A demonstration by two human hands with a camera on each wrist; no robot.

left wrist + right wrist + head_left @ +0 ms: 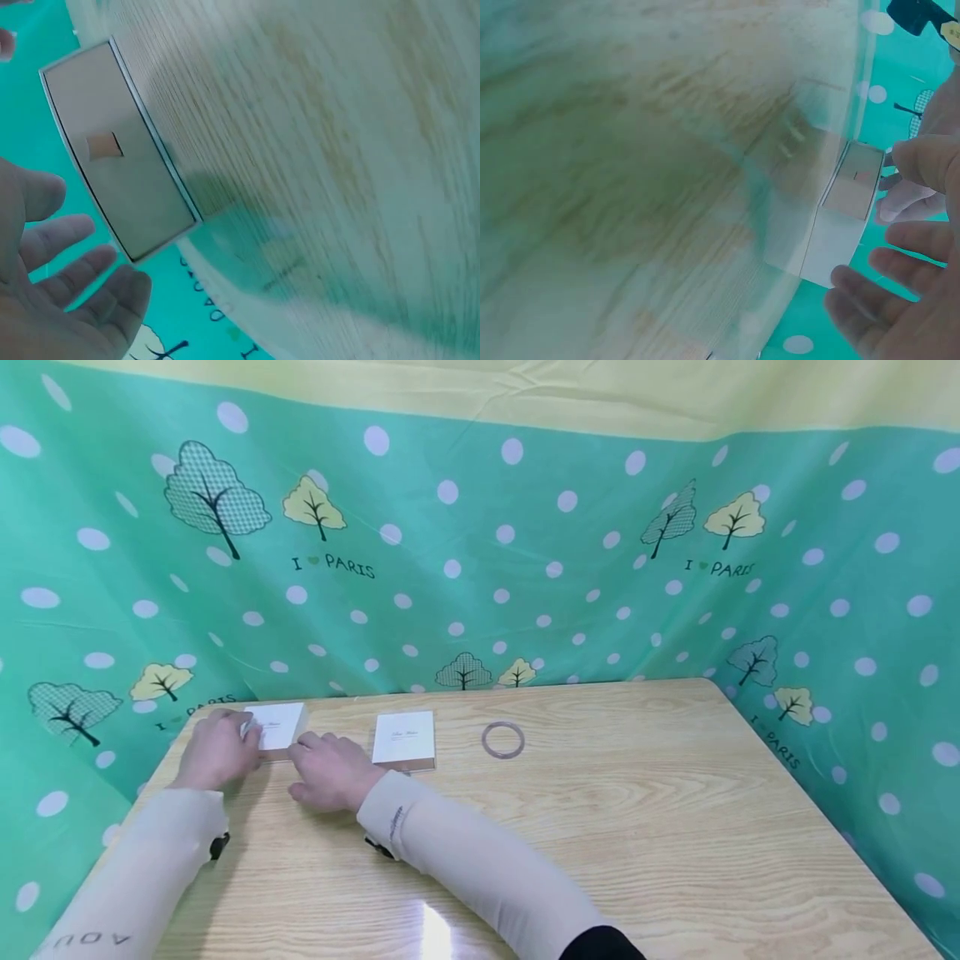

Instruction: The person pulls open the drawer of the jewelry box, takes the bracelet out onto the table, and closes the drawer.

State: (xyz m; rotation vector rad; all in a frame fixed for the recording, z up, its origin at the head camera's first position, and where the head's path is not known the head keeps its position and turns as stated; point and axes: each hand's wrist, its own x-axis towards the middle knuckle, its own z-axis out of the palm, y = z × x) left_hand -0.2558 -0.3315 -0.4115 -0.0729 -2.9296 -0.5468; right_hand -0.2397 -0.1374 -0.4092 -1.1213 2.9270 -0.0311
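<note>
White box [281, 723]: apparently being aligned; next, nudge evenly.
Left hand [217, 748]: loosely spread fingers, empty, at box's left.
Right hand [332, 770]: half-bent fingers, empty, at box's right.

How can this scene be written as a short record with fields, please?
Left box: white top, between both grips
Left grip: at this box's left side
Right grip: near its front right corner; contact unclear
Right box: white top, not held
Ring: right of both boxes
Surface: wood-grain table
Backdrop: green dotted curtain
</note>
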